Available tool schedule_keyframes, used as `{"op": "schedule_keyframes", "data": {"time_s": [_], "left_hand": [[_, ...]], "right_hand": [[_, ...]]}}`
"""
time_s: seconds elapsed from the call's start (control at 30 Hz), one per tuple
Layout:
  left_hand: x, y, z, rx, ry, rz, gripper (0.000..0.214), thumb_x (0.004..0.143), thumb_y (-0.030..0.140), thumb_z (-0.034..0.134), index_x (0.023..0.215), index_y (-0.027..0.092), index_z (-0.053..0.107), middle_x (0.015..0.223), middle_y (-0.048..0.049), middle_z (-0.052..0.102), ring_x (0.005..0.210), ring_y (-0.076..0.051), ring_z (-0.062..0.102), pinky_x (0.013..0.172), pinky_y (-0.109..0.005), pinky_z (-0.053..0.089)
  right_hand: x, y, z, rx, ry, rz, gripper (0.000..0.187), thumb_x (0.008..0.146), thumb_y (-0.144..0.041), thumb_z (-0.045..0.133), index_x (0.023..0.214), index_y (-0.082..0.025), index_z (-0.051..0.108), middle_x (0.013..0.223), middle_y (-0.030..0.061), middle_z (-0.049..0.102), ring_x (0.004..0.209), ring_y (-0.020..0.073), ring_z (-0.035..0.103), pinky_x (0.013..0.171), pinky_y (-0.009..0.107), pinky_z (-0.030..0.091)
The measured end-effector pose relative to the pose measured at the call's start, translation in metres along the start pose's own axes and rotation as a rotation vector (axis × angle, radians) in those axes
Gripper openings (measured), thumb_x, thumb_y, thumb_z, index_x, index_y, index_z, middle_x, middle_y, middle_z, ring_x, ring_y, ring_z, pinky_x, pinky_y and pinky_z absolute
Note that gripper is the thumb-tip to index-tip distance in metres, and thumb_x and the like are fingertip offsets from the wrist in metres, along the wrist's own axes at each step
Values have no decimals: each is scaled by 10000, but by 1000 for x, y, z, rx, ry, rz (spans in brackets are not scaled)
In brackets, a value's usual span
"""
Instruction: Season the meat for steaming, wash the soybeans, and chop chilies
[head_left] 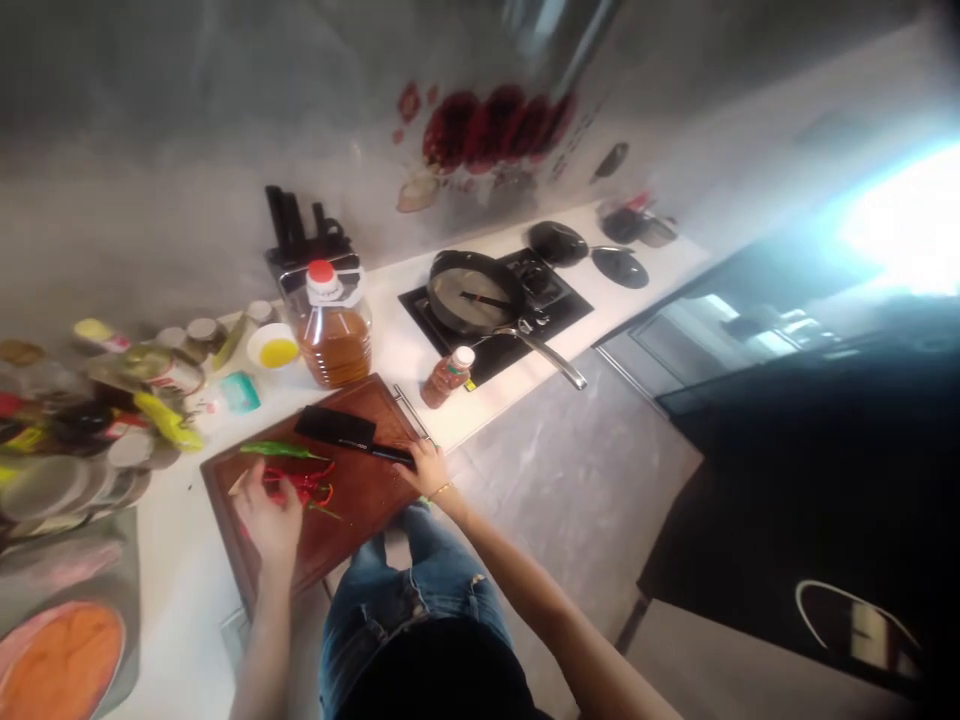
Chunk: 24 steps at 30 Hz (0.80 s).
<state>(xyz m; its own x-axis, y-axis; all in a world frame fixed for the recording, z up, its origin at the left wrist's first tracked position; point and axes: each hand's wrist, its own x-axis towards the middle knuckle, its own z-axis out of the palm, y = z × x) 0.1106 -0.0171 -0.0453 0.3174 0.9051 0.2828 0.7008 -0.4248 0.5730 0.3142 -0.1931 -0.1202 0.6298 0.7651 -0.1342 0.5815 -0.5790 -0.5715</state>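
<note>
A brown wooden cutting board lies on the white counter in front of me. On it rest a green chili and several red chilies. My left hand presses down on the red chilies with its fingers curled. My right hand is closed round the handle of a black cleaver, whose blade lies flat on the board's far side.
A large oil jug, a small sauce bottle, a bowl of yellow liquid and a knife block stand behind the board. A frying pan sits on the stove. Jars and stacked plates crowd the left.
</note>
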Motion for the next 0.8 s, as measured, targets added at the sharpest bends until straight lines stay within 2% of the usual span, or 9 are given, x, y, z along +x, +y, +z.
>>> {"op": "schedule_keyframes", "data": {"time_s": [0.1, 0.17, 0.27, 0.33, 0.43, 0.5, 0.57, 0.7, 0.8], "left_hand": [[-35, 53, 8, -208, -191, 129, 353, 895, 341, 447, 1147, 152, 607, 1133, -153, 660, 1112, -274, 597, 1038, -453, 424], [-58, 84, 18, -330, -385, 173, 318, 912, 352, 432, 1117, 198, 621, 1097, -124, 686, 1050, -248, 638, 995, -423, 467], [-83, 131, 40, -493, -673, 192, 368, 933, 348, 427, 1261, 229, 540, 1102, -102, 703, 1029, -214, 669, 941, -373, 510], [-93, 167, 63, -557, -795, 240, 405, 937, 337, 426, 1325, 237, 489, 1083, -94, 715, 1030, -206, 675, 942, -362, 513], [-102, 229, 111, -555, -856, 367, 420, 934, 320, 430, 1342, 239, 482, 1096, -89, 711, 1069, -207, 659, 986, -371, 490], [-108, 272, 150, -541, -839, 406, 436, 928, 305, 437, 1359, 236, 466, 1121, -85, 700, 1084, -206, 649, 988, -374, 488], [-116, 311, 191, -539, -784, 368, 426, 923, 295, 444, 1344, 234, 471, 1123, -86, 695, 1077, -205, 648, 973, -378, 494], [-136, 372, 262, -563, -613, 64, 356, 931, 332, 430, 1257, 214, 511, 1154, -109, 679, 1053, -207, 655, 957, -384, 491], [-141, 405, 296, -577, -564, -238, 406, 936, 422, 413, 1237, 173, 524, 1151, -137, 677, 1048, -222, 656, 955, -384, 480]], "right_hand": [[-23, 51, -44, 446, 162, 344, 131, 862, -270, 528, 848, -224, 651, 931, 85, 699, 908, 224, 645, 871, 374, 474], [-37, 98, -88, 729, 382, 700, 174, 856, -306, 515, 738, -255, 632, 794, 95, 694, 808, 227, 663, 801, 360, 497], [-46, 170, -165, 816, 561, 811, 325, 918, -376, 368, 884, -222, 653, 882, 163, 695, 936, 245, 675, 776, 364, 503], [-36, 211, -214, 887, 595, 793, 403, 942, -386, 291, 953, -203, 650, 1020, 196, 686, 1017, 222, 665, 794, 339, 501], [2, 254, -270, 1031, 414, 717, 370, 954, -376, 334, 945, -180, 648, 1099, 223, 672, 961, 204, 691, 766, 319, 505], [35, 273, -292, 1117, 180, 659, 284, 933, -340, 439, 912, -156, 655, 1047, 232, 690, 867, 218, 712, 722, 333, 521], [63, 286, -301, 1173, -63, 596, 190, 877, -311, 561, 872, -143, 651, 917, 194, 716, 753, 224, 712, 657, 338, 542], [95, 303, -301, 1255, -445, 463, 219, 742, -311, 732, 850, -167, 607, 627, 7, 642, 477, 129, 591, 457, 240, 486], [103, 306, -300, 1258, -608, 499, 214, 705, -285, 749, 767, -170, 579, 573, -29, 590, 422, 91, 523, 419, 211, 454]]}}
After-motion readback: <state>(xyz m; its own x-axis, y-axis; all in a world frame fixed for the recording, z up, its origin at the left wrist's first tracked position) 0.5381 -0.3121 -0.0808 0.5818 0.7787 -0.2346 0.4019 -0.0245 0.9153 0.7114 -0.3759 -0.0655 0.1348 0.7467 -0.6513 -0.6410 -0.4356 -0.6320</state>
